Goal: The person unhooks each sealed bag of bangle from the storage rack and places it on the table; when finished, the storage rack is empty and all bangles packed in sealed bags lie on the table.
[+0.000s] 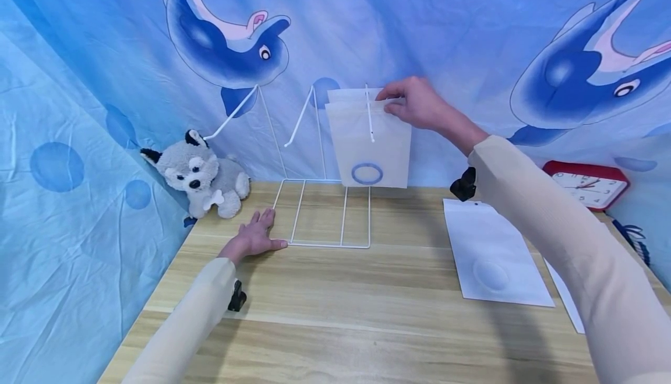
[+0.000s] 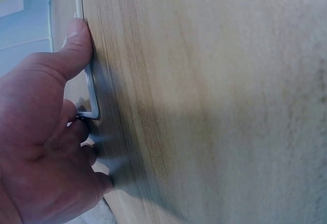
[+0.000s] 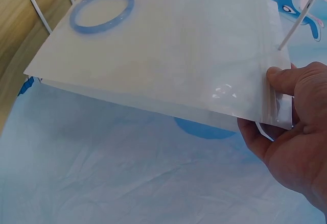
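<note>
My right hand pinches the top right corner of a white zip bag, thumb in front and fingers behind. Inside the bag shows a blue ring. Its top edge is at the right prong of a white wire rack, whose tip comes down in front of the bag. A second white bag sits right behind it on the same prong. My left hand lies with fingers spread over the front left corner of the rack's base. In the left wrist view the thumb presses along the front wire.
A grey and white plush dog sits left of the rack. On the right of the wooden table lie a white bag with a round shape and another white piece partly under my sleeve. A red clock stands behind them. Dolphin-print cloth hangs behind.
</note>
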Demonstrator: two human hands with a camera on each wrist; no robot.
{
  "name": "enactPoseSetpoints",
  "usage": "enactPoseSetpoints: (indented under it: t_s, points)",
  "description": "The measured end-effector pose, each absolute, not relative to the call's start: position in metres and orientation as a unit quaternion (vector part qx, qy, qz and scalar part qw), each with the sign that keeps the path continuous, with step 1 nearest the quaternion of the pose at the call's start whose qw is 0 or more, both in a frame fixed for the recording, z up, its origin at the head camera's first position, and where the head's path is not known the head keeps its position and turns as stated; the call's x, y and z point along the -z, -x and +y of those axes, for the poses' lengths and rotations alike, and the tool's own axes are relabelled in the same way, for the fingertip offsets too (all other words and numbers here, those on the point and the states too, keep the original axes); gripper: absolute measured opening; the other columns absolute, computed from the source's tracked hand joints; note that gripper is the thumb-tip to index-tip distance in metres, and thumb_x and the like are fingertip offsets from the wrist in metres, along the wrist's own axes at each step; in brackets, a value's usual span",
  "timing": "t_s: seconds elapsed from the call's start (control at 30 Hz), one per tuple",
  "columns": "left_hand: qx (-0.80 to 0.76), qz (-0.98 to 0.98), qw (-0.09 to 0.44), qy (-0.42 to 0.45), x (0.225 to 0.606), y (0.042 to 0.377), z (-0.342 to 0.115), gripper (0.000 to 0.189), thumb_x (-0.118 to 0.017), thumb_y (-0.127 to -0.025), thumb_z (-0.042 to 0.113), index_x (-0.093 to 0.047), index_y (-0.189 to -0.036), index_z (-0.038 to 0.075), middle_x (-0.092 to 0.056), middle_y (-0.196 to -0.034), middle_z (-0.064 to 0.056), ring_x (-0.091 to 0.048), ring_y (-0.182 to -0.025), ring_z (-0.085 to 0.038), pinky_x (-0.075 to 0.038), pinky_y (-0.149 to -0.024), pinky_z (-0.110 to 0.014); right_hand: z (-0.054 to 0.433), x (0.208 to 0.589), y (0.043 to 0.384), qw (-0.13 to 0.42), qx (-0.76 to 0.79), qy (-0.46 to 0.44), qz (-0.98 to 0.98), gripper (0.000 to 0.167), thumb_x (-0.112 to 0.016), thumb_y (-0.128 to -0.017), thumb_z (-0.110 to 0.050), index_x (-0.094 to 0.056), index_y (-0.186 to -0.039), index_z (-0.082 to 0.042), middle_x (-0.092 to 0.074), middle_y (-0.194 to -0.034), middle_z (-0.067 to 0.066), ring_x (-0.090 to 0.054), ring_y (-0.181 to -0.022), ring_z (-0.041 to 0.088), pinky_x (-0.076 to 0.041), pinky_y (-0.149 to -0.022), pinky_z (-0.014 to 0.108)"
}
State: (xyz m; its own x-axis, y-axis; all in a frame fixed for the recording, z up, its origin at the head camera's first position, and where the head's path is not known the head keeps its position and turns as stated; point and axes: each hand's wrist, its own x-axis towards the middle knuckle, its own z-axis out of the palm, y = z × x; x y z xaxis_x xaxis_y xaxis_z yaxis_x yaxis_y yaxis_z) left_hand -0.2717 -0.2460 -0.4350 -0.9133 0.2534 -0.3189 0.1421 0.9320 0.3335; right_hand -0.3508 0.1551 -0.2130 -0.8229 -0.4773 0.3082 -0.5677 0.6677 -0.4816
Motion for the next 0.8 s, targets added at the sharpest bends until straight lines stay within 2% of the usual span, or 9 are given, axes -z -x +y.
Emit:
enactPoseSetpoints:
  t_s: [0.5, 0.8]
  points:
    - [-0.15, 0.967, 0.181, -0.103, 0.438, 0.274, -0.248, 0.101, -0.067, -0.094, 0.046, -0.01, -0.156, -0.009, -0.007, -0.162, -0.028, -0.001, -0.146, -0.05, -0.007, -0.11, -0.072, 0.16, 0.216, 0.317, 0.078, -0.294, -0.319, -0.897, 0.025, -0.06, -0.098, -0.003, -0.071, -0.121, -0.001, -0.066, -0.125, 0.017, -0.061, -0.112, 0.03, -0.051, -0.087, 0.046]
    - [-0.157, 0.965, 0.182, -0.103, 0.437, 0.273, -0.246, 0.102, -0.068, -0.093, 0.045, -0.01, -0.155, -0.011, -0.008, -0.161, -0.03, -0.002, -0.146, -0.051, -0.007, -0.11, -0.072, 0.162, 0.218, 0.293, 0.084, -0.304, -0.329, -0.89, 0.024, -0.064, -0.095, 0.0, -0.073, -0.118, -0.001, -0.07, -0.116, 0.015, -0.065, -0.102, 0.027, -0.05, -0.078, 0.042]
